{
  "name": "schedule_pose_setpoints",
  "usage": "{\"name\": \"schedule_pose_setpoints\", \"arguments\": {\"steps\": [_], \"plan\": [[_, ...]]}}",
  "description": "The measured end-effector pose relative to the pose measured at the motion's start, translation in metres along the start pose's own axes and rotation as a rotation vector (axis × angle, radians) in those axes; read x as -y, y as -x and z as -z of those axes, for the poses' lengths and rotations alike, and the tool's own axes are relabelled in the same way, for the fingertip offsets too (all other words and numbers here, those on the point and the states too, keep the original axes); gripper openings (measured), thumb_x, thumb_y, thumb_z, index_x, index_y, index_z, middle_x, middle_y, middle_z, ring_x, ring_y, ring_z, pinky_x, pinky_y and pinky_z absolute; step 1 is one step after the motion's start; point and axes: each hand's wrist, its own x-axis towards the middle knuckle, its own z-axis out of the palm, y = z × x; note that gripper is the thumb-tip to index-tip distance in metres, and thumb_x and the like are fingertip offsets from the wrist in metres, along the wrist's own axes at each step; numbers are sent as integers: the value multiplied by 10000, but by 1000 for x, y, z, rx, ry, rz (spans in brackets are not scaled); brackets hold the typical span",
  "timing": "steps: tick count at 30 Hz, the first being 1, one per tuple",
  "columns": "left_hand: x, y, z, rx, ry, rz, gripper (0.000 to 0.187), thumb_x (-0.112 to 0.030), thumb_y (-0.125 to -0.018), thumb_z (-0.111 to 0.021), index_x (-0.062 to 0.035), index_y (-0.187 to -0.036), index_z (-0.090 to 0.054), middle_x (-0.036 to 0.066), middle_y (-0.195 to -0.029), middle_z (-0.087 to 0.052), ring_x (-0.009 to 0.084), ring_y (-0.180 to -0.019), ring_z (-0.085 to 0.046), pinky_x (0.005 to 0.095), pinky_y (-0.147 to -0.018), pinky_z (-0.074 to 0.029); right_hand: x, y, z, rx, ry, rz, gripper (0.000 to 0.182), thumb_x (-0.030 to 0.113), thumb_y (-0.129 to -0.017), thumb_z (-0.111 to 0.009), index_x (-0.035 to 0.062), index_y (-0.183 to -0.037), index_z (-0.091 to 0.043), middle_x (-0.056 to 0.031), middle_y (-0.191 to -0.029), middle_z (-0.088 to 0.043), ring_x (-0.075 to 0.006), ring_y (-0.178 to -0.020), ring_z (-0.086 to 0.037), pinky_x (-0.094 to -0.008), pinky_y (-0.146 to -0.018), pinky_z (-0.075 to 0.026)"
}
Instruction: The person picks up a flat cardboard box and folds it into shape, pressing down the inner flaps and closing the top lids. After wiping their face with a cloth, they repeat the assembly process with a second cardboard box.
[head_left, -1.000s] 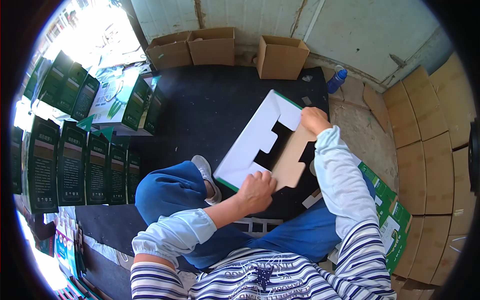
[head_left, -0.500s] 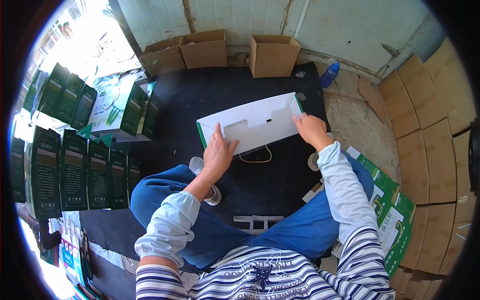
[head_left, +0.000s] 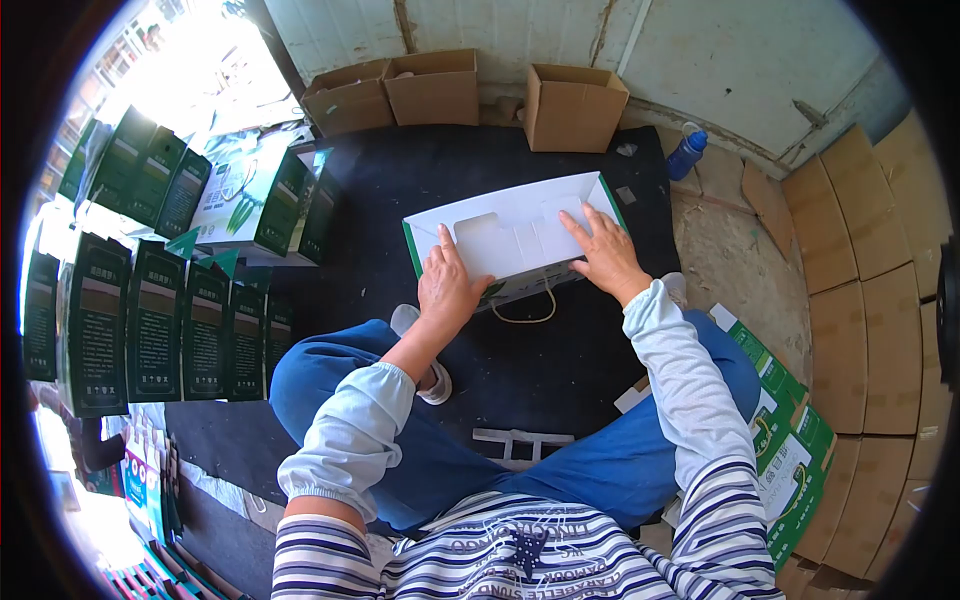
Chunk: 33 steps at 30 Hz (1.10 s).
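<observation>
A white-and-green carton (head_left: 510,245) with a cord handle (head_left: 525,318) lies in front of me on a dark mat, its white cardboard flaps facing up. My left hand (head_left: 447,285) rests at its left near corner, fingers extended over the white cardboard and the thumb by the near edge. My right hand (head_left: 607,255) lies on the right part of the white cardboard. Its fingers are spread, with the thumb near the front edge. A cutout and thin slits show in the cardboard between the hands. The carton's underside is hidden.
Several green printed cartons (head_left: 155,320) stand at left. Brown boxes (head_left: 575,110) line the back wall, beside a blue bottle (head_left: 687,155). Stacked brown cartons (head_left: 838,340) form a wall at right. Flat green cardboard (head_left: 800,470) lies by my right knee.
My right hand has moved from the carton's right end onto its white flaps. The dark slot is no longer visible, and slits now show there. The view has shifted slightly.
</observation>
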Motion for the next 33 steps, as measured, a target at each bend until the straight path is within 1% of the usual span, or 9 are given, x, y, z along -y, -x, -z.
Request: {"name": "schedule_pose_setpoints", "arguments": {"steps": [7,12,15,21,24,27,31,32,33], "plan": [[3,15,-9,-104,-526,-383,684,-307,-776,-705,-110,-1362,-412,195,-1444,-326,362,-1352,-277,530,-1045,-298,3,-1,-6,34,2,-16,695,299,-715,-783,218,-1341,-495,-170,-1343,-437,-325,-1215,-441,-408,-976,-414],[12,6,-26,1,-351,-383,500,-214,-849,-616,-2,-1274,-460,183,-1338,-464,332,-1263,-423,461,-1062,-296,2,-3,-10,93,-11,-16,655,270,-720,-767,202,-1321,-513,-168,-1291,-478,-316,-1189,-459,-419,-974,-416],[16,2,-28,90,-303,-390,479,-213,-847,-617,3,-1251,-479,181,-1326,-471,334,-1243,-438,443,-1033,-322,1,-5,-15,242,-67,-40,615,279,-733,-755,198,-1301,-532,-168,-1274,-496,-316,-1177,-470,-423,-973,-407],[8,4,-21,-17,-293,-403,522,-267,-837,-634,13,-1248,-476,216,-1312,-469,343,-1239,-435,431,-1036,-312,-1,2,-14,57,-53,14,543,316,-787,-708,137,-1272,-543,-173,-1292,-484,-329,-1180,-470,-442,-967,-398],[1,4,-4,-288,-188,-319,597,-340,-823,-658,17,-1261,-468,236,-1333,-446,358,-1257,-412,433,-1045,-309,-10,5,2,-127,-284,-13,572,372,-816,-669,61,-1272,-519,-199,-1300,-467,-368,-1201,-445,-437,-994,-382],[34,-24,-22,-477,63,-14,686,-391,-835,-640,49,-1311,-415,267,-1363,-395,397,-1287,-360,450,-1060,-295,-34,1,-14,-321,-234,-231,608,397,-833,-640,4,-1271,-491,-220,-1319,-440,-380,-1221,-423,-428,-1018,-366],[58,-44,-16,-332,493,371,620,-454,-908,-502,84,-1216,-502,295,-1240,-498,418,-1192,-462,434,-1002,-356,-63,-8,-37,-95,-809,-622,653,499,-924,-442,-9,-1334,-423,-268,-1377,-405,-395,-1245,-422,-429,-1030,-344],[58,-44,-7,-300,533,433,625,-474,-919,-465,89,-1181,-530,296,-1187,-534,419,-1163,-490,432,-983,-372,-66,-5,-43,-186,-881,-586,697,557,-941,-322,-23,-1297,-473,-279,-1322,-469,-411,-1235,-440,-426,-1023,-341],[60,-43,1,-268,574,495,641,-495,-930,-428,94,-1146,-558,298,-1133,-571,420,-1133,-518,431,-964,-388,-74,-2,-43,-145,-878,-634,700,565,-941,-312,-28,-1258,-506,-270,-1265,-513,-402,-1192,-478,-411,-996,-368]]}}
